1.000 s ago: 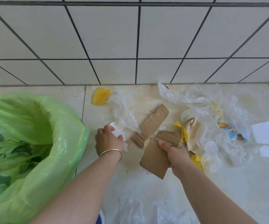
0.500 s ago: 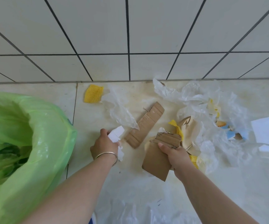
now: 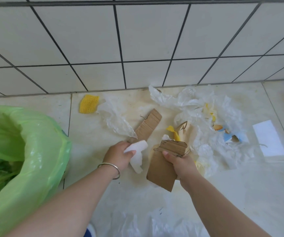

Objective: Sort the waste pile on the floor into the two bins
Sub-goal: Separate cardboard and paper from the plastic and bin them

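My left hand point(image 3: 119, 155), with a metal bangle on the wrist, grips a white scrap of paper point(image 3: 137, 154) just above the floor. My right hand point(image 3: 180, 162) holds a brown cardboard piece point(image 3: 161, 173) with a folded top edge. A longer cardboard strip point(image 3: 149, 126) lies on the floor beyond both hands. The waste pile spreads to the right: crumpled clear plastic film point(image 3: 192, 101), yellow scraps point(image 3: 172, 133) and blue-and-orange bits point(image 3: 230, 135). A bin lined with a green bag point(image 3: 35, 147) stands at the left, its mouth open.
A yellow foam net point(image 3: 88, 104) and a clear plastic sheet point(image 3: 113, 120) lie near the tiled wall point(image 3: 137, 40). A white paper sheet point(image 3: 267, 137) rests at the right. More clear plastic point(image 3: 154, 224) lies on the floor near me.
My left hand has lifted the white scrap off the floor and moved it right, toward the right hand. The right hand keeps the cardboard almost still. The view has shifted right.
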